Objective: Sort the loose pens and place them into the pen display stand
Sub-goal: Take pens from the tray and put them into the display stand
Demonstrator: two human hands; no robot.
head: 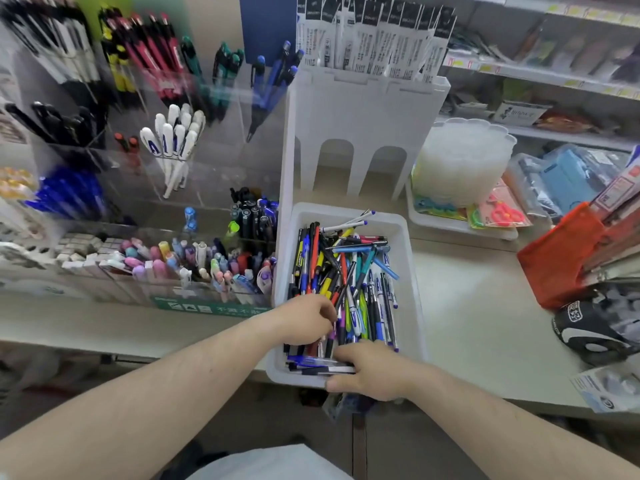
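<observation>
The bin [408, 244] is smooth, matt white plastic, faintly see-through. The pens [346, 271] in it are glossy plastic. The stand [214, 188] is clear, shiny acrylic. The bench [485, 306] looks smooth, pale and matt. The pouch [561, 254] looks like matt orange cloth.

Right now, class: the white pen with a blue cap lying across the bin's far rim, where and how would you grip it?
Pinch the white pen at its bare barrel, from above. It lies on top of the pile, over the far rim of the bin, so no other pen blocks it there.
</observation>
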